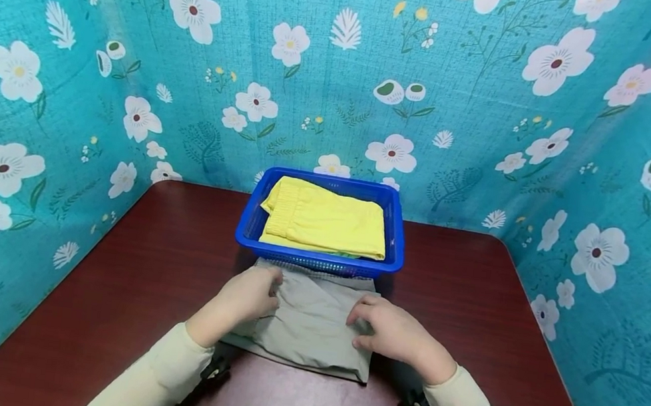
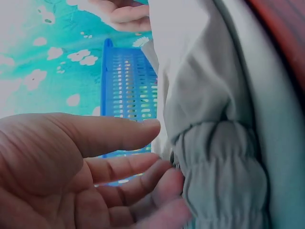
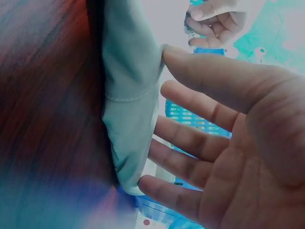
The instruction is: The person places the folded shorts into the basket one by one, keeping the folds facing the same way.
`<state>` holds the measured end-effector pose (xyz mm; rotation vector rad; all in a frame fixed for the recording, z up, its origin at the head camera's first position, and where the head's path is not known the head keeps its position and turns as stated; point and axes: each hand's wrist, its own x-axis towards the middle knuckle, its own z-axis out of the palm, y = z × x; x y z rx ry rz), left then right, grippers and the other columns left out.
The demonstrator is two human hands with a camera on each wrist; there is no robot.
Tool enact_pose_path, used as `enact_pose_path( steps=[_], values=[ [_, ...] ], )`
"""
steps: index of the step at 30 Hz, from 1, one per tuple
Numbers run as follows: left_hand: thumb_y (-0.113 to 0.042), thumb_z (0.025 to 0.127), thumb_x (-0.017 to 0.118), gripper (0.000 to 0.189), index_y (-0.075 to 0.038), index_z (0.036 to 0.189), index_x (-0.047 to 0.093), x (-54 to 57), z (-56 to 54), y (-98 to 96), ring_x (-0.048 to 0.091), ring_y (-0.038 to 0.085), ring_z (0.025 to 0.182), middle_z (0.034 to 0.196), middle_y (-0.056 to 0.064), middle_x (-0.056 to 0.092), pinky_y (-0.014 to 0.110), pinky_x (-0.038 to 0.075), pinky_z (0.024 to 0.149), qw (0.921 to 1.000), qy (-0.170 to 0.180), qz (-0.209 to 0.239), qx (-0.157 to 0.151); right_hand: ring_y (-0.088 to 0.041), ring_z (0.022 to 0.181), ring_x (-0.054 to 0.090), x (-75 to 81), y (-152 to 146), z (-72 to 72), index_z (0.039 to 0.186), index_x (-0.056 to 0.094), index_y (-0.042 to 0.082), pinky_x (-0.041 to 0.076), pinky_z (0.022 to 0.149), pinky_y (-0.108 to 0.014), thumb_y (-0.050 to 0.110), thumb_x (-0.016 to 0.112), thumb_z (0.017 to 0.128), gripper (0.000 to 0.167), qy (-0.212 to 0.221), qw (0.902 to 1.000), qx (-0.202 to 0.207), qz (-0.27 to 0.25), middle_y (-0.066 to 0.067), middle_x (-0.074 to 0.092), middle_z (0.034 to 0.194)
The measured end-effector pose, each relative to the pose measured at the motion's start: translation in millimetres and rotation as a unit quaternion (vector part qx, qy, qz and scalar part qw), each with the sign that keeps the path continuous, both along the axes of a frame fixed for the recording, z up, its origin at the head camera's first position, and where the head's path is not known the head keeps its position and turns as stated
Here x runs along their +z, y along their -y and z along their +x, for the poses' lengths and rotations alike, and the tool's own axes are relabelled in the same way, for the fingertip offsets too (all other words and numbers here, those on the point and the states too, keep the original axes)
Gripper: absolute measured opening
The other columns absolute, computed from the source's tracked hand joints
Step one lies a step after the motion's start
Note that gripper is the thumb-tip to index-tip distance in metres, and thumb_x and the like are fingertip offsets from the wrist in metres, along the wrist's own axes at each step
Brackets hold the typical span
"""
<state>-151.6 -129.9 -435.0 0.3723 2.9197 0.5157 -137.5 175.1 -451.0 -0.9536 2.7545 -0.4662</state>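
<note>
A folded grey garment lies on the table in front of the basket, its surface slightly wrinkled. In the left wrist view a gathered elastic band shows along it. My left hand is over the garment's left side, fingers loosely bent and fingertips right at the elastic. Over the right side hovers my right hand, its thumb and fingers spread apart. The right wrist view shows these fingertips at the edge of the grey cloth, with no pinch on it.
Just behind the garment stands a blue plastic basket with perforated sides. It holds a folded yellow garment with a gathered waistband. The dark red-brown table is bordered by a turquoise flowered cloth at the back and sides.
</note>
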Motion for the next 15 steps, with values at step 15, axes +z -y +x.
enact_pose_path(
  steps=[15],
  values=[
    [-0.043,0.076,0.090,0.086,0.000,0.137,0.047,0.7,-9.4,21.5,0.058,0.042,0.113,0.127,0.027,0.054,0.056,0.054,0.086,0.9940,0.045,-0.043,0.090,-0.017,0.102,0.066,-3.2,0,-5.2,0.111,0.076,0.015,0.057,0.088,-0.041,0.030,0.084,0.085,0.030,-0.004,0.9837,-0.176,-0.035,0.000,0.068,0.108]
  ],
)
